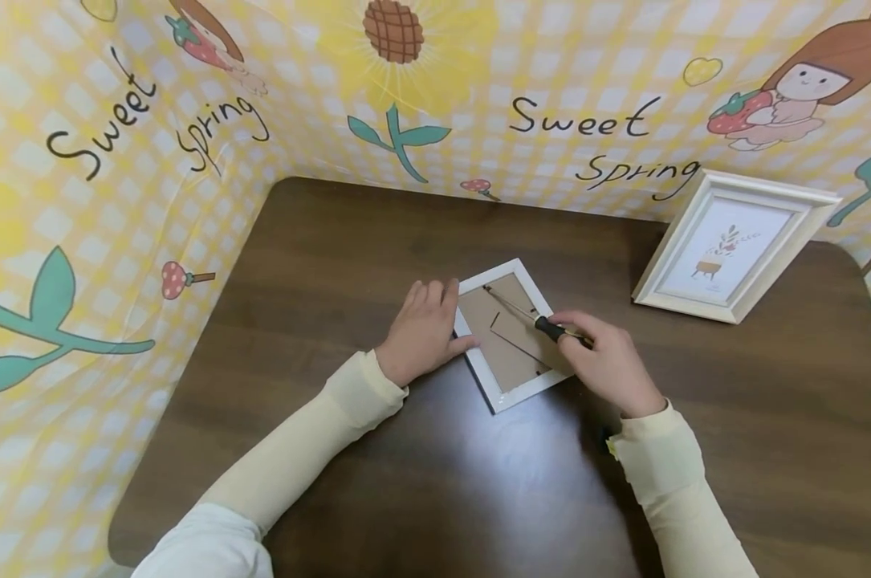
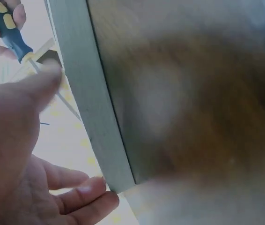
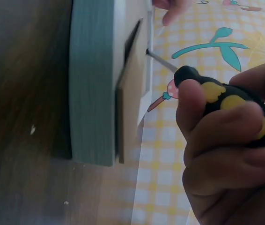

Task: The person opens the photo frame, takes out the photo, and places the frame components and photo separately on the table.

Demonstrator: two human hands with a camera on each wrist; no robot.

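Note:
A white picture frame (image 1: 477,363) lies face down on the dark wooden table, its brown backing board (image 1: 510,321) upward. One edge of that backing board (image 3: 131,108) tilts up out of the frame in the right wrist view. My left hand (image 1: 422,329) rests against the frame's left side, thumb stretched out and fingertips touching near a corner (image 2: 116,185). My right hand (image 1: 604,357) grips a screwdriver (image 1: 551,327) with a black and yellow handle (image 3: 231,101). Its shaft reaches across the board, the tip at a small dark tab (image 1: 487,287) by the upper left edge.
Another white picture frame (image 1: 684,301), holding a plant print, stands upright at the table's back right. Yellow checked cloth (image 1: 298,104) with printed flowers and words rises behind and left of the table (image 1: 377,482). Something small and dark with yellow (image 1: 608,441) lies beside my right sleeve, partly hidden.

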